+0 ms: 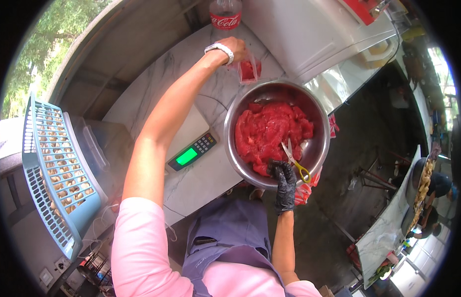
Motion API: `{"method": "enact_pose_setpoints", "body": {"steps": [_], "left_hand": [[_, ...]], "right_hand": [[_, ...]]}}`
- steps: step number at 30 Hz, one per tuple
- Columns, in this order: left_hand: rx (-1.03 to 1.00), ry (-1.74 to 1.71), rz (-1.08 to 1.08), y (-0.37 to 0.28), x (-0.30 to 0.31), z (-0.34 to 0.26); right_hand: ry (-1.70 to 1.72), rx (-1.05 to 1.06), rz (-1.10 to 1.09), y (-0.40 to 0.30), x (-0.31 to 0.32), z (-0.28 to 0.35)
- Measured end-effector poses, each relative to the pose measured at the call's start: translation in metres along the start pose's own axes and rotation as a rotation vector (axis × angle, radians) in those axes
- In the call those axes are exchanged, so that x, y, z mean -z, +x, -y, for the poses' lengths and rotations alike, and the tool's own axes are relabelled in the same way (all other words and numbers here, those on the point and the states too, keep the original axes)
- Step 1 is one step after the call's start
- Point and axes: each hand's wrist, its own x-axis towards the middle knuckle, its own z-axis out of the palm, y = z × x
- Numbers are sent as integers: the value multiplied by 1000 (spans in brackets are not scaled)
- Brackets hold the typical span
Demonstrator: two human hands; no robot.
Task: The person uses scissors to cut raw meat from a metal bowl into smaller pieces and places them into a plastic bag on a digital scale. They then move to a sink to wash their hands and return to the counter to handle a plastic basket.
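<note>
My left hand (236, 48) is bare, with a white wristwatch (226, 51) on the wrist. Its fingers grip the top of a clear plastic bag (257, 68), which has red meat (247, 71) in it. The bag hangs just past the far rim of a steel bowl (230, 156). Inside the bowl lies a heap of raw red meat (273, 128). My right hand (285, 185), in a black glove, is over the bowl's near rim with its fingers curled at the meat. Yellow-handled scissors (290, 154) lie against this hand, blades slightly apart; whether it holds them is unclear.
A digital scale (189, 154) with a lit green display is left of the bowl on the marble-patterned table (212, 182). A Coca-Cola bottle (225, 22) stands behind. Far left, a blue plastic basket (80, 222) holds small round pale items. People (438, 185) are at another table, right.
</note>
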Motion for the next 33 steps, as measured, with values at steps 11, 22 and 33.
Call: {"method": "enact_pose_setpoints", "body": {"steps": [11, 22, 33], "left_hand": [[-52, -745, 12, 14, 8, 30], [362, -1563, -135, 17, -1, 58], [488, -1359, -214, 32, 3, 60]], "right_hand": [[-135, -26, -7, -6, 9, 8], [-169, -59, -1, -3, 11, 9], [-265, -24, 4, -4, 17, 2]]}}
